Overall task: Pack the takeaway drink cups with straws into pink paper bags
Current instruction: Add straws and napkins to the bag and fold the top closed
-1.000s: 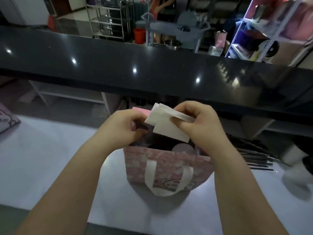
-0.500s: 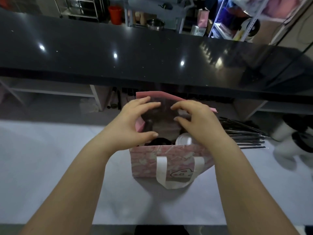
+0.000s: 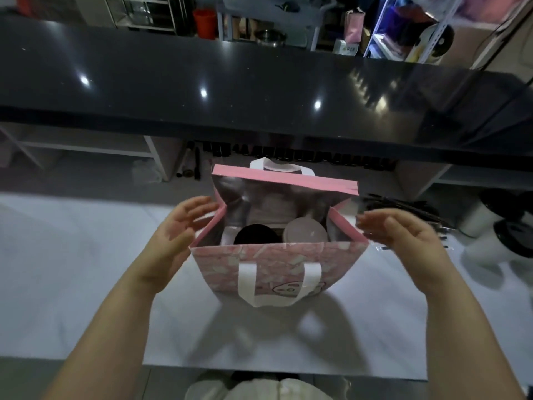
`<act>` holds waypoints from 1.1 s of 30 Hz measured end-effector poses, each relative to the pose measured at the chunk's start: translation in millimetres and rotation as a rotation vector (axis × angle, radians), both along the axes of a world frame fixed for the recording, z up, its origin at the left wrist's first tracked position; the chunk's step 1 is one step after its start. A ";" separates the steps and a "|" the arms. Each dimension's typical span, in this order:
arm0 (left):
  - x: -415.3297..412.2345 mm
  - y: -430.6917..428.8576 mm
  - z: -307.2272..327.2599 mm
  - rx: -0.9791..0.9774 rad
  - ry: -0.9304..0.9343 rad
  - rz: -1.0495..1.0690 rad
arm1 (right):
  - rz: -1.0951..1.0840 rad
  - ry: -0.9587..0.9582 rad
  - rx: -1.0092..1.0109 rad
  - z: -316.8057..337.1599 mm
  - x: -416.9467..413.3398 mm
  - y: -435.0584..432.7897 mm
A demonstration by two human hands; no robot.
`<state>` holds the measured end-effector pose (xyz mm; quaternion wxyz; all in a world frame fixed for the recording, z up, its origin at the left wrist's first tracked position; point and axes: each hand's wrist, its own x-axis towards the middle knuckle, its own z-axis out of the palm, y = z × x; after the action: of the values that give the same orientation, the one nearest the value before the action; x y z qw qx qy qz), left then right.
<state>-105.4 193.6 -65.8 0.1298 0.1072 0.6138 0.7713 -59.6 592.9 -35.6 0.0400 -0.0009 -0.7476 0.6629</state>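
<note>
Pink bag upright on table, mouth open, dark-lid cup and pale-lid cup inside. Your left hand at bag's 9 o'clock, right hand at 3 o'clock. Both have fingers spread, holding nothing. Squeeze sides evenly, keep bag upright, don't crush lids.

A white worktop spreads out near me, and beyond it runs a glossy black counter with a row of dark bottles tucked beneath its edge. Far behind the counter I see a red bucket, a metal bowl to its right, and a white shelving rack further right.
</note>
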 end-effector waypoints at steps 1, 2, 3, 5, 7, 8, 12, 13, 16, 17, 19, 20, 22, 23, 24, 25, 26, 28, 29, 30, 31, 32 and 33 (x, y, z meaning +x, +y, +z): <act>4.1 -3.9 -2.6 -0.005 -0.028 -0.098 | 0.117 -0.049 -0.030 -4.3 2.5 2.2; 7.4 -7.1 -4.8 -0.016 -0.034 -0.170 | 0.223 -0.088 -0.045 -7.1 3.9 1.8; 10.3 -9.8 -6.1 -0.025 -0.028 -0.218 | 0.303 -0.121 -0.055 -8.6 4.2 -1.2; 15.1 -11.2 -6.4 -0.020 -0.017 -0.286 | 0.368 -0.170 -0.069 -11.0 3.7 -11.8; 19.2 -7.7 -4.5 -0.014 -0.007 -0.348 | 0.409 -0.194 -0.043 -15.9 2.0 -24.1; 20.6 -5.0 -4.0 -0.025 0.003 -0.348 | 0.404 -0.192 -0.003 -19.5 1.1 -29.9; 28.0 12.0 -10.4 -0.128 0.023 -0.113 | 0.182 -0.146 0.048 -39.5 -2.1 -39.9; 31.3 15.2 -15.5 -0.141 0.021 -0.030 | 0.152 -0.132 0.040 -44.0 -1.4 -39.8; 44.3 20.6 -29.0 -0.180 -0.009 0.201 | 0.123 -0.105 0.035 -53.2 2.5 -35.7; 47.7 22.0 -32.2 -0.202 -0.025 0.237 | 0.137 -0.093 0.044 -54.7 3.6 -34.6; 52.0 27.2 -35.2 -0.259 -0.053 0.252 | 0.174 -0.079 0.060 -56.9 5.8 -35.0; 53.0 31.5 -34.3 -0.279 -0.067 0.259 | 0.168 -0.080 0.050 -57.0 6.5 -36.5; 54.0 41.3 -30.2 -0.277 -0.099 0.282 | 0.137 -0.083 0.004 -57.1 5.3 -40.3; 54.5 46.5 -27.7 -0.266 -0.114 0.290 | 0.131 -0.080 -0.018 -57.0 4.5 -42.0; 55.2 51.0 -25.5 -0.257 -0.122 0.295 | 0.129 -0.075 -0.032 -56.8 4.2 -43.5; 55.9 54.6 -24.0 -0.253 -0.125 0.298 | 0.124 -0.072 -0.040 -56.4 4.0 -44.9; 56.9 57.2 -22.4 -0.254 -0.128 0.300 | 0.117 -0.071 -0.047 -56.9 4.0 -45.4; 59.5 58.9 -20.7 -0.273 -0.134 0.293 | 0.109 -0.074 -0.055 -58.9 4.7 -44.8; 61.2 58.5 -20.8 -0.285 -0.136 0.289 | 0.109 -0.073 -0.056 -59.5 5.5 -44.2; 62.9 57.7 -21.3 -0.301 -0.139 0.295 | 0.113 -0.067 -0.059 -60.1 6.4 -42.8; 64.6 56.3 -22.1 -0.321 -0.141 0.317 | 0.117 -0.057 -0.065 -59.6 7.0 -41.5; 66.8 54.6 -22.6 -0.336 -0.140 0.351 | 0.119 -0.040 -0.080 -58.5 7.8 -40.2; 69.7 53.6 -22.5 -0.338 -0.134 0.390 | 0.118 -0.022 -0.104 -56.2 8.5 -39.2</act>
<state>-35.8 247.2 -88.3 0.0352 -0.0877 0.7330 0.6737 -51.1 553.7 -91.8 -0.0073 0.0339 -0.7112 0.7021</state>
